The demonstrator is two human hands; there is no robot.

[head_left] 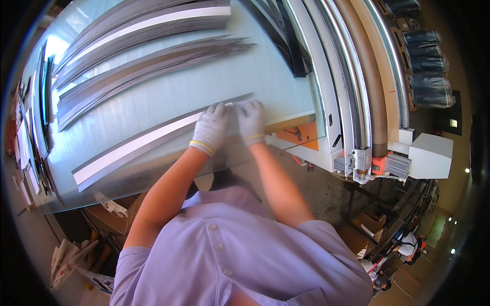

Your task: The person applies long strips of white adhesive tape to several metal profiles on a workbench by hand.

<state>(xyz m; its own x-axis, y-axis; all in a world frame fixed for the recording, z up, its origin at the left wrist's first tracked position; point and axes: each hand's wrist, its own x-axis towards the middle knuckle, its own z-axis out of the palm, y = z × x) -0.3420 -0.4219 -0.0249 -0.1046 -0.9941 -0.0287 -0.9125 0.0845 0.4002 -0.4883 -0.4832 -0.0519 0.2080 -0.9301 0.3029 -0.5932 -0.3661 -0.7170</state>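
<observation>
A long, thin grey strip with a white band (145,133) along its length lies slantwise near the front of the glass-topped table (168,99). My left hand (210,126), in a whitish knit glove with a yellow cuff edge, is closed on the strip close to its right end. Right beside it, my right hand (251,121), gloved the same way, has its fingers bent together at the strip's end. The fingertips of the right hand are slightly smeared, and what lies directly beneath them is hidden.
Fanned stacks of grey strips (148,71) cover the table's far side. Black bars (286,43) lie at the far right. Along the right runs a machine with long rollers (375,76) and a white end housing (431,155). A cardboard box (109,214) stands below the front edge.
</observation>
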